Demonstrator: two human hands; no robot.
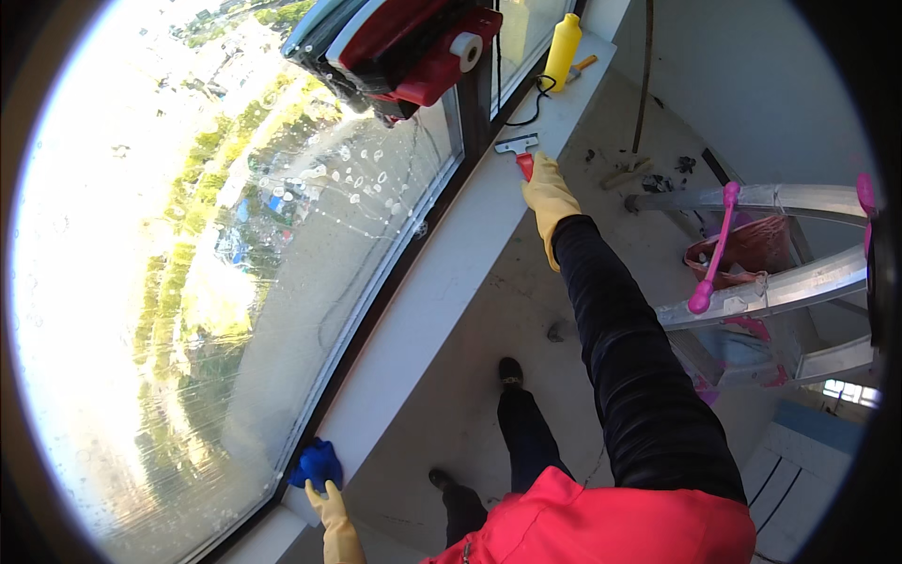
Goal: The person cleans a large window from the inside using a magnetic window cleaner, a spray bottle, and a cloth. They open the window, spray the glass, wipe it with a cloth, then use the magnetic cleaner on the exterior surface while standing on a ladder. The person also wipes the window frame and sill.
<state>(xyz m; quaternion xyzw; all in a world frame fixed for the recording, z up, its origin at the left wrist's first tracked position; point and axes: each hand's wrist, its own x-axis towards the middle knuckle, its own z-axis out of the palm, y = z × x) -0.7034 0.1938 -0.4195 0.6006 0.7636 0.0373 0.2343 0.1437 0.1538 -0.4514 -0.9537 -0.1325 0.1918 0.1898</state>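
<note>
My right hand (550,194), in a yellow rubber glove, is at the red handle of a scraper (518,145) with a wide metal head, over the white window sill (451,271). At the sill's lower end my left hand (328,504), gloved alike, touches a crumpled blue cloth (317,464), thumb and finger apart. Left of the sill is a large window pane (303,254) with soapy spots and streaks. A red and black magnetic-type window cleaner (423,56) sits against the glass near the top.
A yellow squeeze bottle (563,53), a brush (583,65) and a black cord (539,106) lie or stand on the sill's far end. On the right, an aluminium stepladder (761,295) with pink fittings stands by a reddish bucket (754,250). Debris is scattered on the floor.
</note>
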